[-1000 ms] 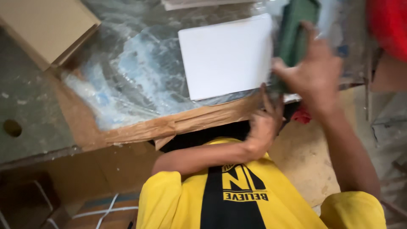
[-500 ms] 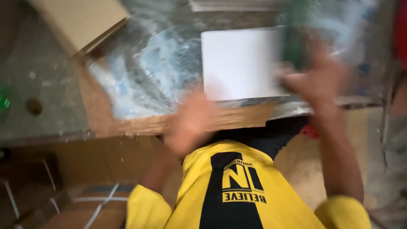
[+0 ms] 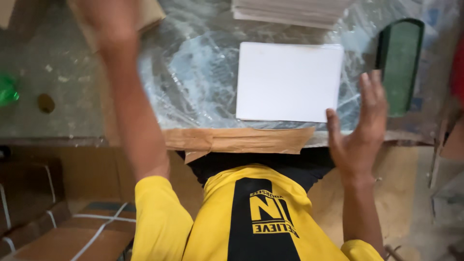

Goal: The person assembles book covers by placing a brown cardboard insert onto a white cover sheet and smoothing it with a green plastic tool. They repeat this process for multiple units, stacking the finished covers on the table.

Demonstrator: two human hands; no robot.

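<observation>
- Fingers of the right hand (image 3: 360, 137) are spread and straight, palm turned inward, holding nothing; the hand stands just off the lower right corner of the white sheet stack (image 3: 289, 81), close to it but apart as far as the head view shows.
- Left hand (image 3: 112, 26) is raised at the far left of the bench, blurred; whether its fingers are spread or curled cannot be told, and nothing shows in its grip. It hangs over, or right at, a tan cardboard piece (image 3: 151, 13) at the top edge.
- White sheet stack lies flat and square on the clear plastic wrap (image 3: 193, 72) that covers the bench, its near edge just behind a strip of brown tape (image 3: 237, 140) along the bench front.
- A second pile of white sheets (image 3: 290, 12) sits beyond it at the top of the view, well squared, partly cut off.
- A dark green block (image 3: 400, 65) lies to the right of the stack, apart from the right hand and untouched.
- By my reading, the stack is laid and evened up, both hands are off it, and whatever comes after, such as wrapping or moving it to the far pile, is not begun.
- Bundled brown cartons tied with white strap (image 3: 72, 232) sit low on the left, under bench level.
</observation>
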